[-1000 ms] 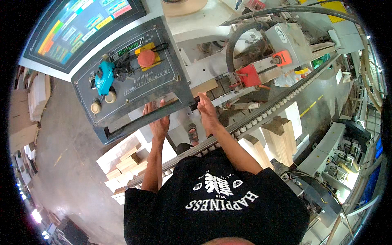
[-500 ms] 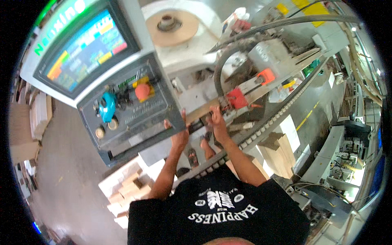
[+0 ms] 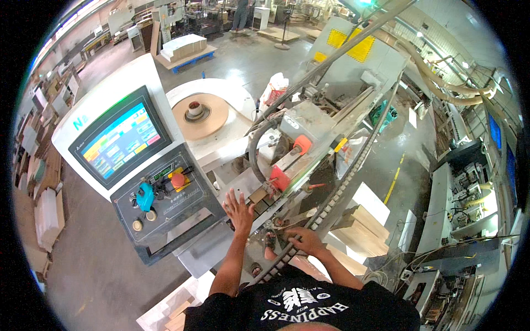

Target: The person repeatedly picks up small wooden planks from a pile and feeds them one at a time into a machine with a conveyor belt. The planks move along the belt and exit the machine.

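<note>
All left hand [image 3: 239, 212] fingers spread beside the control panel [image 3: 168, 202]; right hand [image 3: 307, 241] curls at roller rail [image 3: 320, 215], grip unclear.

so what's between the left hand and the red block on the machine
In the head view, a short brown strip lies between the left hand and the red block, with small machine parts close to the block.
</note>
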`<action>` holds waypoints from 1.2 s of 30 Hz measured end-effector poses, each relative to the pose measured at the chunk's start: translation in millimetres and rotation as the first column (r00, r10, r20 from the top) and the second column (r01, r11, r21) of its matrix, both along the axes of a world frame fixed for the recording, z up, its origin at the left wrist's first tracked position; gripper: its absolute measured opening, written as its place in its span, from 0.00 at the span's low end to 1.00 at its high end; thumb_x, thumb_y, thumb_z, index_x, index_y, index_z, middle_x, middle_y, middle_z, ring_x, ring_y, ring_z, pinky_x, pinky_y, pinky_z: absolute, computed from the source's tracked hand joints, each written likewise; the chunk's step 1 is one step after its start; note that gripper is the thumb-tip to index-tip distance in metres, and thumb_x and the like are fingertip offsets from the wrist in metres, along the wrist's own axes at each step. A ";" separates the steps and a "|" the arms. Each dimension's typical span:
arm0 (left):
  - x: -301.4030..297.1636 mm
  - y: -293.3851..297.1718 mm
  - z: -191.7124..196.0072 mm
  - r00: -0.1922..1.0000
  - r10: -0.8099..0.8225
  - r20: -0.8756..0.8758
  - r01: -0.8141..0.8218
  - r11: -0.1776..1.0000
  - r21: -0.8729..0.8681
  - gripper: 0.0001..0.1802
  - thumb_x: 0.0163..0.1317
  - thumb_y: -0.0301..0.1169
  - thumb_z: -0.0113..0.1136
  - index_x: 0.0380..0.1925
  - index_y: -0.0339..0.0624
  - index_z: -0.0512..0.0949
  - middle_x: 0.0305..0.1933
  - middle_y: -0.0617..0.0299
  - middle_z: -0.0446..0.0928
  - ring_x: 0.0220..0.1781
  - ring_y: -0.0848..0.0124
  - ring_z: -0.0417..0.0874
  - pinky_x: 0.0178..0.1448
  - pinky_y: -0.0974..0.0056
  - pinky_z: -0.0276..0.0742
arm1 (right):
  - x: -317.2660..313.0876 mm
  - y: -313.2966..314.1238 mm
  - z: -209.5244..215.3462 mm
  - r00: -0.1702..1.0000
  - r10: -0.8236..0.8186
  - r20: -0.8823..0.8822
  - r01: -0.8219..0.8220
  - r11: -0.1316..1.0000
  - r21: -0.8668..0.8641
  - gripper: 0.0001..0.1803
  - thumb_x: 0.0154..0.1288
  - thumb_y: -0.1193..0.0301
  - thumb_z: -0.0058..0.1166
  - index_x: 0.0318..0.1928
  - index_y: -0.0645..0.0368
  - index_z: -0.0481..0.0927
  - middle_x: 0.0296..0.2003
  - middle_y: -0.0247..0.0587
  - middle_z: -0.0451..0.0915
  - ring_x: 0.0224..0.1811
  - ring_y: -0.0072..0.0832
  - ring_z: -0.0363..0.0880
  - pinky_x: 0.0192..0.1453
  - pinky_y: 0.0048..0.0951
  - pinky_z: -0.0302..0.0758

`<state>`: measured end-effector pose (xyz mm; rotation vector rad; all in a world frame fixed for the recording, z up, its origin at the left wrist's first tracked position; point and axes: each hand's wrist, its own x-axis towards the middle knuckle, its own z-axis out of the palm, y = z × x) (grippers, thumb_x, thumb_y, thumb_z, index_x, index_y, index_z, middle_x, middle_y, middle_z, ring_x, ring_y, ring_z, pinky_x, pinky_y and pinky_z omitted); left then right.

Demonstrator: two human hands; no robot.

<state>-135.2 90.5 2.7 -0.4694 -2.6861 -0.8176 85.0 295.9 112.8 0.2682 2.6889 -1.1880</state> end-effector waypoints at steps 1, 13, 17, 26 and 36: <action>2.9 -7.7 -2.6 1.000 0.010 0.004 -0.010 1.000 -0.002 0.37 0.63 0.41 0.76 0.70 0.47 0.73 0.90 0.52 0.48 0.91 0.46 0.45 0.85 0.34 0.42 | 18.9 14.8 6.0 1.000 -0.029 0.008 0.028 0.997 0.070 0.29 0.67 0.60 0.70 0.67 0.50 0.83 0.69 0.44 0.80 0.72 0.44 0.77 0.76 0.46 0.72; 126.4 -53.5 -0.9 0.988 -0.146 0.046 0.139 0.982 0.130 0.26 0.63 0.35 0.72 0.62 0.49 0.80 0.81 0.53 0.63 0.84 0.47 0.59 0.81 0.38 0.52 | 233.3 120.2 -95.0 0.898 -0.313 0.308 0.140 0.869 0.475 0.52 0.55 0.57 0.79 0.77 0.58 0.66 0.58 0.53 0.84 0.64 0.51 0.82 0.78 0.55 0.67; 141.9 -35.4 33.9 0.962 -0.271 0.046 0.258 0.947 0.191 0.26 0.64 0.34 0.71 0.63 0.48 0.79 0.77 0.52 0.68 0.80 0.47 0.64 0.78 0.39 0.57 | 230.8 110.7 -86.5 0.939 -0.294 0.180 0.146 0.811 0.567 0.43 0.60 0.61 0.76 0.72 0.57 0.71 0.48 0.49 0.86 0.55 0.52 0.86 0.71 0.55 0.73; 177.4 13.9 84.6 0.583 -0.812 -0.030 0.810 0.578 0.099 0.34 0.72 0.42 0.68 0.75 0.48 0.72 0.81 0.49 0.66 0.86 0.51 0.59 0.87 0.40 0.52 | 112.4 37.1 0.8 0.998 -0.049 -0.049 0.069 0.754 0.654 0.23 0.67 0.66 0.63 0.61 0.56 0.82 0.47 0.51 0.87 0.52 0.52 0.85 0.62 0.54 0.77; 128.8 -72.6 -7.0 0.902 -0.421 0.094 0.421 0.907 0.024 0.29 0.66 0.37 0.71 0.66 0.45 0.77 0.63 0.52 0.80 0.68 0.48 0.77 0.76 0.42 0.66 | -9.4 -47.6 13.7 0.917 0.143 -0.373 0.058 0.876 0.479 0.32 0.59 0.63 0.75 0.64 0.52 0.81 0.66 0.47 0.79 0.72 0.49 0.74 0.76 0.53 0.70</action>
